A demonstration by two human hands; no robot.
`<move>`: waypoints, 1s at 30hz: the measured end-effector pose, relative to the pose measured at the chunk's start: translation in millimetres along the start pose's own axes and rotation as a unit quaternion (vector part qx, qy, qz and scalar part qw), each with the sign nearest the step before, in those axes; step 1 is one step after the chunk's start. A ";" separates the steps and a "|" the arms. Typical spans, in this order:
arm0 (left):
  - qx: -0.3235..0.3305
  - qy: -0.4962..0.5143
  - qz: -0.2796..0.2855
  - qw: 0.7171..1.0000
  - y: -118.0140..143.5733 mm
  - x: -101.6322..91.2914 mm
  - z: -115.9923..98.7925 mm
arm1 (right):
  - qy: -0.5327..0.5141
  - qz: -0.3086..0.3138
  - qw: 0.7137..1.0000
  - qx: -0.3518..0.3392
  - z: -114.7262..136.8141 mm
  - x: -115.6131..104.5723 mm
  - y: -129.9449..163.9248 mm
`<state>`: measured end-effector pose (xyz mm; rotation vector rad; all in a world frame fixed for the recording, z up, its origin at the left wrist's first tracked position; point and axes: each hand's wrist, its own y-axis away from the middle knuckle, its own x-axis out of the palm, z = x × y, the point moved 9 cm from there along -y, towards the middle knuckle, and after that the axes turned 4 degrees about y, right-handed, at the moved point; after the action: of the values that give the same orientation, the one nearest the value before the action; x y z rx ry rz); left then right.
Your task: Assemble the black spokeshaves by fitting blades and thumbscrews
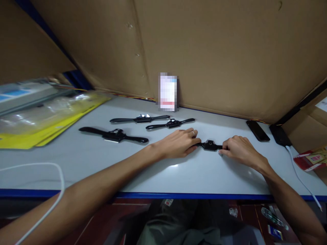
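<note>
A black spokeshave [210,145] lies low over the table between my two hands, its flat body showing and its handles partly covered by my fingers. My left hand [182,142], with a ring on one finger, is closed on its left handle. The right handle is gripped by my right hand [238,149]. Three more black spokeshaves rest to the left: one [173,123] just beyond my left hand, another [143,118] behind it, and a larger one [113,135] nearer, with a bright blade edge.
A blurred-out upright card or screen [167,92] leans on the cardboard wall [217,61]. Yellow-backed plastic packs [63,120] lie at left. A black phone [258,130] and a dark device [279,135] with a white cable sit at right. The grey table [163,177] has a blue front edge.
</note>
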<state>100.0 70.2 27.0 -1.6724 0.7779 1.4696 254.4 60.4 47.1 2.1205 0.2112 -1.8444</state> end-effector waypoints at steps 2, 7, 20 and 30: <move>0.001 0.001 -0.002 1.000 -0.1 -0.3 -0.6 | -0.010 -0.005 1.000 -0.006 5.0 3.2 0.0; 0.006 0.004 -0.018 1.000 -0.4 -0.2 -0.4 | -0.156 -0.020 0.986 -0.059 13.9 6.2 -3.2; 0.046 -0.002 -0.053 0.998 -0.5 1.4 -4.0 | -0.657 0.008 0.753 0.040 -23.5 24.6 -34.2; 0.065 -0.054 -0.024 0.996 -0.7 2.4 -14.8 | -0.409 -0.180 0.892 -0.072 3.0 2.9 -25.2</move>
<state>108.7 58.1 25.4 -1.4924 0.7520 1.4329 244.0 82.7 40.3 1.0952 0.5277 -2.6537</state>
